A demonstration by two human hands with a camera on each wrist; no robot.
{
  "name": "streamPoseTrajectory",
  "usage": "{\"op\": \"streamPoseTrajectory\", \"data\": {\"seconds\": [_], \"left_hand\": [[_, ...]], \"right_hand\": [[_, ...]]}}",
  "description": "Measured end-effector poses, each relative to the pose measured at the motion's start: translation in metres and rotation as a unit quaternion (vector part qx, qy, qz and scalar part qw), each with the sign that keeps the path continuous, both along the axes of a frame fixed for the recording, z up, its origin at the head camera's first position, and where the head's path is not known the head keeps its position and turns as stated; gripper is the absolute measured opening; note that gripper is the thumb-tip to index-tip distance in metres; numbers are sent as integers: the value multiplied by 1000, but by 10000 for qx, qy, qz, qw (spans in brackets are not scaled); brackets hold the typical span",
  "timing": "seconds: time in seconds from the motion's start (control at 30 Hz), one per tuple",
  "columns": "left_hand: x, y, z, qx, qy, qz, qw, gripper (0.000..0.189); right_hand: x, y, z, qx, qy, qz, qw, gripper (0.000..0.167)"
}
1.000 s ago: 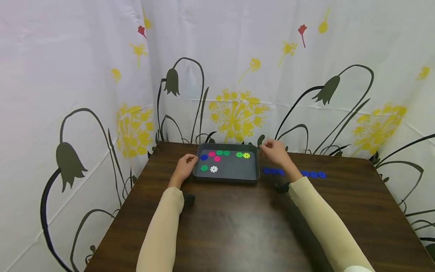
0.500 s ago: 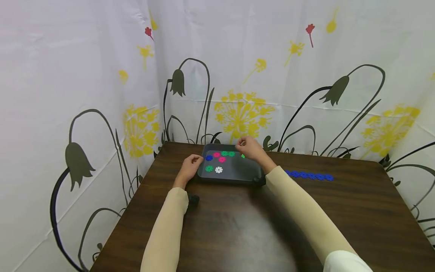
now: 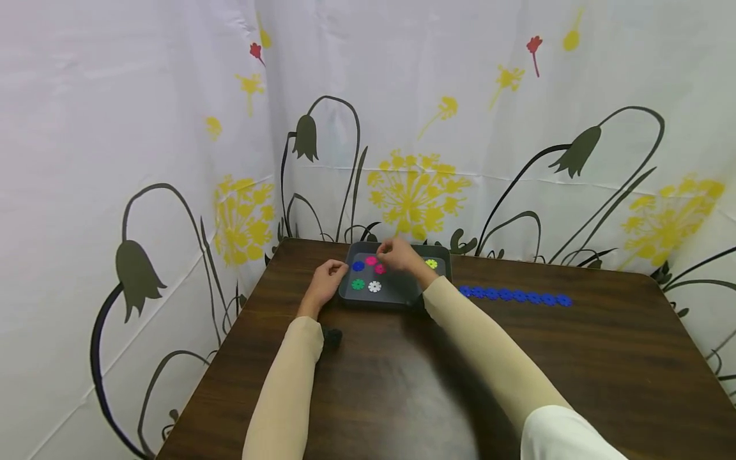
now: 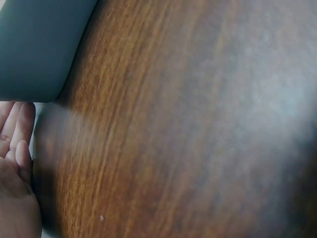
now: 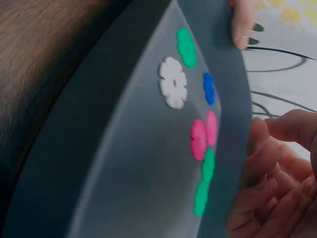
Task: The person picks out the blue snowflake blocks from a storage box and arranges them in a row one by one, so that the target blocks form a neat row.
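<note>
My left hand (image 3: 326,281) grips the left rim of a dark grey tray (image 3: 397,292); in the right wrist view one of its fingers (image 5: 242,29) overlaps that rim. Bent fingers, with no piece showing between them, mark my right hand (image 3: 399,255), which hovers over the tray's back middle. Flower-shaped plastic discs lie inside: a white one (image 3: 374,287), a green one (image 3: 358,284), a blue one (image 3: 358,266), two pink ones (image 5: 198,139) and a yellow one (image 3: 431,263). Two more green discs (image 5: 208,166) show beside the right hand in the right wrist view, hidden in the head view.
A row of several blue flower discs (image 3: 506,294) lies on the brown wooden table (image 3: 402,383) to the right of the tray. Behind the table's back edge hangs a white curtain (image 3: 402,83) with flower prints.
My right hand has moved left, from beyond the tray's right end to over its back middle, uncovering the blue row. The left hand stays at the left rim.
</note>
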State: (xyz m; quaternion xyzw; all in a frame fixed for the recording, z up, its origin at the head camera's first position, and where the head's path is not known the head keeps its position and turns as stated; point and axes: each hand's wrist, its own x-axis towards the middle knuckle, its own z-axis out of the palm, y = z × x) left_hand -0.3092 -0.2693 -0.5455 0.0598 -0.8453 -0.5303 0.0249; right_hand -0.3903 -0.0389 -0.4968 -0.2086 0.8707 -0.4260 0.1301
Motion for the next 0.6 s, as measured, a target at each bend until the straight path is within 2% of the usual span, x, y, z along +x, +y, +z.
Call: {"op": "streamPoseTrajectory", "data": {"seconds": [0.27, 0.4, 0.6], "left_hand": [[5, -11, 1, 21, -104, 53, 9999, 38], [4, -12, 0, -6, -66, -8, 10000, 39], [0, -2, -3, 91, -2, -120, 9999, 38]], "right_hand": [[4, -33, -5, 181, -317, 197, 9991, 20], [3, -41, -6, 569, -257, 228, 9978, 27], [-1, -39, -12, 1211, -501, 517, 9900, 45]]}}
